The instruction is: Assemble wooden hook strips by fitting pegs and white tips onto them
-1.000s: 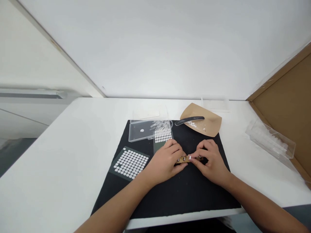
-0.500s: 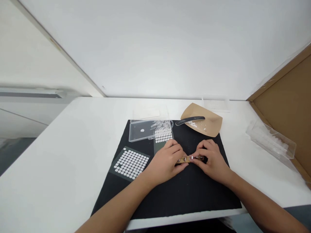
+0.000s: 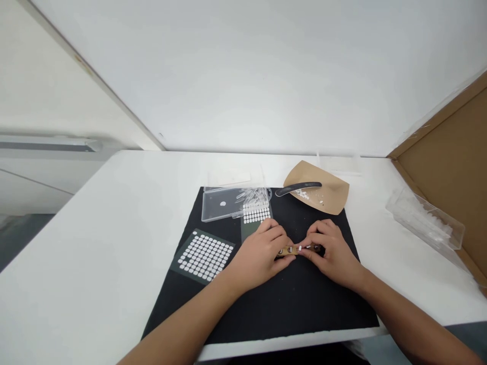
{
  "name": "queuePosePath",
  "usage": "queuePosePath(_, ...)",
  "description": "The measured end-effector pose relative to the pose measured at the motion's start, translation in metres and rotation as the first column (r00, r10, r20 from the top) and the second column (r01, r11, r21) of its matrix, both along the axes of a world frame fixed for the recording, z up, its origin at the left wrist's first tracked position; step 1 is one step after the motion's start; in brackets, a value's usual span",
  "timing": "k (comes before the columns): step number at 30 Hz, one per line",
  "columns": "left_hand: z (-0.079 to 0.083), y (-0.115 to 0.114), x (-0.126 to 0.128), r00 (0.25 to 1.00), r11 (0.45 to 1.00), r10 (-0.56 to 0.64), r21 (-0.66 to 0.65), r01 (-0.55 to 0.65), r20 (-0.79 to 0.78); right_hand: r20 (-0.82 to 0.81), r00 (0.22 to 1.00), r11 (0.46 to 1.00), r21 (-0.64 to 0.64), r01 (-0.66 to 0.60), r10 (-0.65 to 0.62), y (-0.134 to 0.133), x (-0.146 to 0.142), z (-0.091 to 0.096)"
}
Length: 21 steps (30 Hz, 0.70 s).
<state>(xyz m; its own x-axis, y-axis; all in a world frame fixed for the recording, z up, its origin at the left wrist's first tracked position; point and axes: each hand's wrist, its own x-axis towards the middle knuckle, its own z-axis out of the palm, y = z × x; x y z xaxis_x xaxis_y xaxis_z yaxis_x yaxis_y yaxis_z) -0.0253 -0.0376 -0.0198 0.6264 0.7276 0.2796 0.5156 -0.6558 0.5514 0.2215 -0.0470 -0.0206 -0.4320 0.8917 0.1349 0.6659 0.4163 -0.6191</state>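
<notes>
In the head view, the left hand point(image 3: 262, 251) holds a small tan bar point(image 3: 291, 250) between fingers and thumb. The bar is over the middle of the black mat point(image 3: 297, 304), right in front of the person. Holding it that way likely stops it from wobbling. The right hand point(image 3: 329, 248) is at the bar's other end. Its finger and thumb are close together, and they seem to pinch a tiny white bit point(image 3: 300, 248). A tiny thing like that probably needs just the tips.

The dark mat may be there so white things are easy to see. A sheet of white dots point(image 3: 207, 256) lies to the left, near enough to reach. A black file point(image 3: 299, 188) rests across the brown paper point(image 3: 335, 195), which may keep the white crumbs together. Behind the left hand is a clear box point(image 3: 216, 205) on the bench point(image 3: 87, 243).

Both arms come in low from the sides. The wrists turn inward, so the fingertips almost meet.
</notes>
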Motion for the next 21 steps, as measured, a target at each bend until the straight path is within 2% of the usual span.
queuePosePath(9, -0.001, 0.0, -0.002, 1.0, 1.0, -0.007, -0.025, 0.007, -0.005, 0.028, 0.993, 0.988, -0.106, -0.113, 0.116, 0.012, 0.03, 0.021)
queuePosePath(14, 0.0, 0.001, -0.002, 1.0, 0.999, -0.009, -0.035, 0.009, -0.004, -0.072, 0.995, 0.97, -0.228, -0.09, 0.075, 0.016, 0.037, 0.024)
queuePosePath(18, 0.001, 0.001, -0.002, 1.0, 0.999, -0.01, -0.037, 0.009, -0.011, -0.11, 0.993, 0.973, -0.222, -0.071, 0.047, 0.018, 0.035, 0.02)
queuePosePath(21, 0.0, 0.001, -0.002, 1.0, 1.0, -0.009, -0.028, 0.009, -0.016, -0.164, 0.986, 0.972, -0.236, -0.004, -0.036, 0.019, 0.034, 0.017)
